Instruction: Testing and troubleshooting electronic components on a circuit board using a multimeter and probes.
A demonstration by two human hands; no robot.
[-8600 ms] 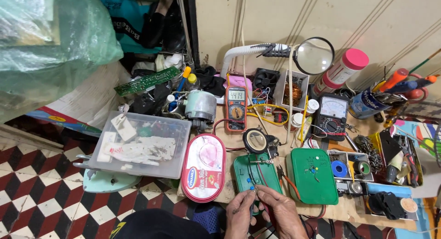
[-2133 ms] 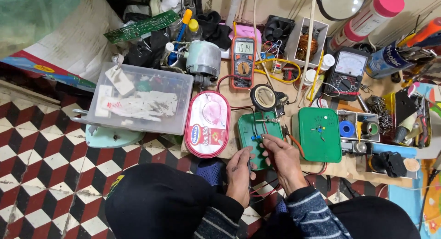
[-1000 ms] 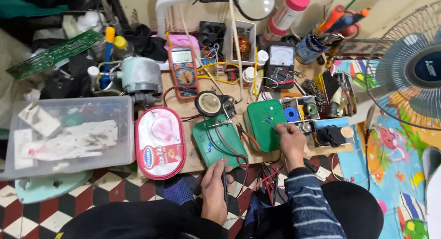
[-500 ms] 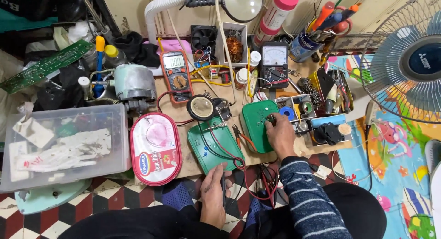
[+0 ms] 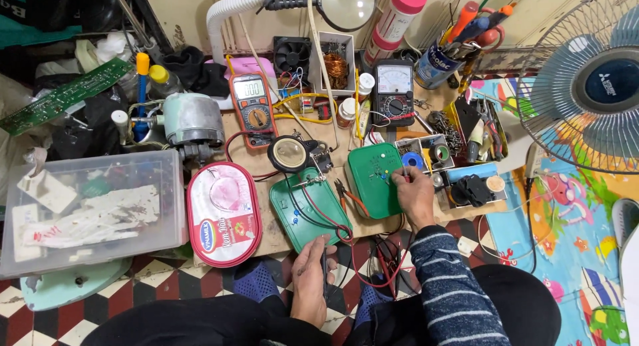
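right hand (image 5: pixel 414 194) is out on the counter (image 5: pixel 266 166), fingers pinched together over the right green lid (image 5: pixel 373 179), beside the small parts tray (image 5: pixel 419 156); what they pinch is too small to tell. left hand (image 5: pixel 313 269) sits low at the counter edge, closed around a black probe (image 5: pixel 325 265), its leads crossing the left green lid (image 5: pixel 307 206).

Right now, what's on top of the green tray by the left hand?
On the left green tray: red and black test leads looped across it, and a small blue part. Whatever lies under the tray is hidden.
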